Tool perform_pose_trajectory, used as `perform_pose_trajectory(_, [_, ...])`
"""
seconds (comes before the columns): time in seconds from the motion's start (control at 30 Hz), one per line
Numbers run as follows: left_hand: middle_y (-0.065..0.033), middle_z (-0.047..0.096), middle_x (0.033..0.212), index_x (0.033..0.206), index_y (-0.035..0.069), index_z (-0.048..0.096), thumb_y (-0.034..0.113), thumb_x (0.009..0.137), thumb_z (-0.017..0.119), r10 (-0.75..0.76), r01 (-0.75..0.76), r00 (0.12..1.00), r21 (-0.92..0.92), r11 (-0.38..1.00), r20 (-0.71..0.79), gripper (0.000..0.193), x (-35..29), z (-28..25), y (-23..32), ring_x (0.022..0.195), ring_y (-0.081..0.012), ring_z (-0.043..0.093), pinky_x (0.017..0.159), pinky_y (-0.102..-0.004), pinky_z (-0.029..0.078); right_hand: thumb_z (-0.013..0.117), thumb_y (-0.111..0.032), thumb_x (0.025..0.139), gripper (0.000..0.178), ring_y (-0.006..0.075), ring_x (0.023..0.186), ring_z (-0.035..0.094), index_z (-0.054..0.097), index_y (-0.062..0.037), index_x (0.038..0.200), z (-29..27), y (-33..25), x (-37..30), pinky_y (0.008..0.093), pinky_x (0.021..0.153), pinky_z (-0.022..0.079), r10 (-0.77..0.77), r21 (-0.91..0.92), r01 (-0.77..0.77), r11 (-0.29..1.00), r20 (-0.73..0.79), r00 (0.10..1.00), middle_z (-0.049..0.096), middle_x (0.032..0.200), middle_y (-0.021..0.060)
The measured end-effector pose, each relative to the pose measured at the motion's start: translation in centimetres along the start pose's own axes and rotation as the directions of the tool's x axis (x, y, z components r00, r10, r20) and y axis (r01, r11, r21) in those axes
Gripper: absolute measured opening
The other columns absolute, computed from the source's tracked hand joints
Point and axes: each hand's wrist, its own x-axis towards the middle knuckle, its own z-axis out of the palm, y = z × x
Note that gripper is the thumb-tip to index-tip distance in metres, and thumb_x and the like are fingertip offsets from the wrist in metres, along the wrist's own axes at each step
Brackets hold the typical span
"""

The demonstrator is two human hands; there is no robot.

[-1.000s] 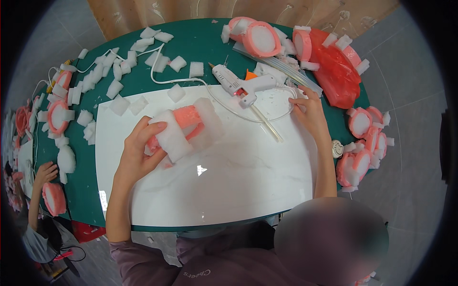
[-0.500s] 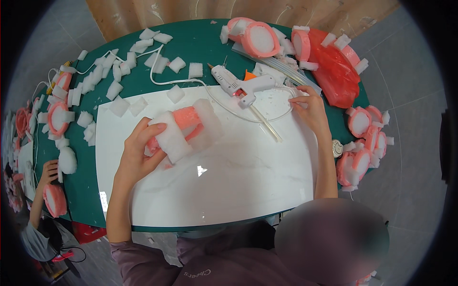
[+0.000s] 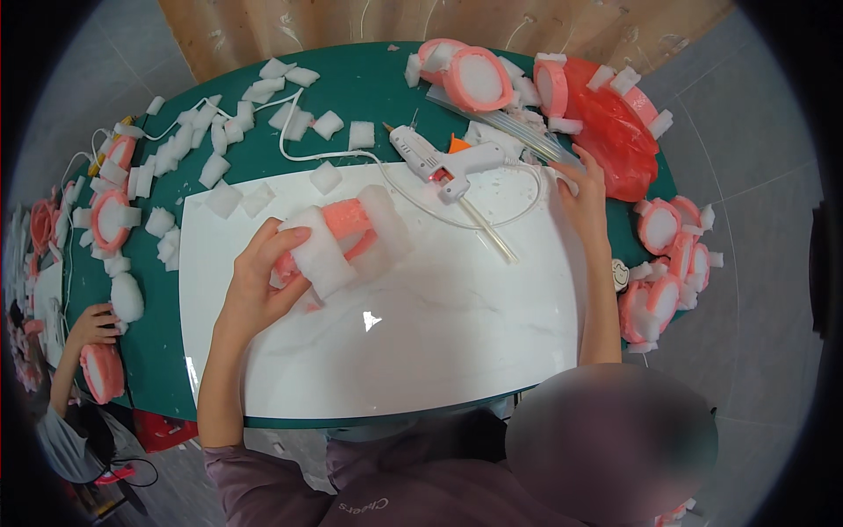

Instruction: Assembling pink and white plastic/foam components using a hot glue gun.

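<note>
Left hand gripped the pink-and-white foam piece, thumb and fingers pinching its left end, over the left half of the glossy white board; couldn't tell if it rested there or hung just above. Right hand sat at the board's upper right corner, fingers parted, nothing visibly gripped; contact with the clear sticks just beside it was unclear. Handling call: the piece looked very light and soft, likely to dent under a hard squeeze, not slippery given the fuzzy faces. Best hold was probably the pink band, lightly, since pulling on a white pad could shear it off. Band read as a curved pink loop with a slightly rough, matte skin; the pads were thick fluffy slabs with rounded edges, wrapped across it at both ends. Sticks looked smooth, straight and slim, so apt to roll. Glue gun: hard pale shell, orange trigger, translucent stick out the back, lying on its side near the board's top edge. Loose white foam squares dotted the green bench; thin crinkled red bag lay beyond the right hand.
</note>
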Motion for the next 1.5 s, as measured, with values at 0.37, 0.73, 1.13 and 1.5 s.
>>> perform_pose_trajectory(0.37, [-0.0122,0.047,0.083,0.110,0.015,0.044,-0.006,0.059,0.062,0.011,-0.010,1.000,0.012,1.000,-0.012,0.058,0.1,0.0,0.3,0.070,-0.0253,0.050,0.055,-0.0266,0.043,0.053,0.004,0.064,0.034,0.0299,0.116,0.034,0.069,-0.0182,0.085,0.9,-0.2,-0.1,0.0451,0.092,0.023,-0.037,-0.166,0.049,0.985,0.071,0.997,0.036,0.132,0.0072])
perform_pose_trajectory(0.73, [-0.0116,0.046,0.084,0.111,0.016,0.044,-0.007,0.058,0.062,0.004,-0.004,1.000,-0.004,1.000,-0.010,0.060,-0.1,0.2,-0.1,0.068,-0.0228,0.050,0.050,-0.0255,0.045,0.052,0.003,0.069,0.043,0.0310,0.121,0.028,0.065,-0.0262,0.098,1.0,-0.1,-0.2,0.0479,0.090,0.023,-0.087,-0.189,0.120,0.975,0.174,0.981,0.028,0.137,0.0055])
perform_pose_trajectory(1.13, [-0.0113,0.046,0.083,0.111,0.016,0.043,-0.006,0.059,0.061,0.015,-0.015,1.000,0.007,1.000,-0.018,0.059,0.0,0.1,0.0,0.068,-0.0227,0.050,0.050,-0.0254,0.044,0.054,-0.003,0.073,0.030,0.0293,0.122,0.027,0.063,-0.0199,0.097,1.9,-0.5,0.0,0.0487,0.093,0.020,-0.037,-0.193,0.073,0.978,0.188,0.981,0.034,0.132,0.0066])
perform_pose_trajectory(1.5, [-0.0120,0.047,0.082,0.111,0.015,0.044,-0.005,0.060,0.063,0.022,-0.022,1.000,0.028,0.999,-0.017,0.058,0.0,0.1,0.1,0.068,-0.0248,0.050,0.056,-0.0272,0.043,0.064,-0.015,0.069,0.016,0.0268,0.112,0.035,0.066,-0.0203,0.084,2.2,-0.8,0.8,0.0456,0.084,0.023,0.037,-0.139,-0.026,0.990,0.078,0.996,0.045,0.118,0.0062])
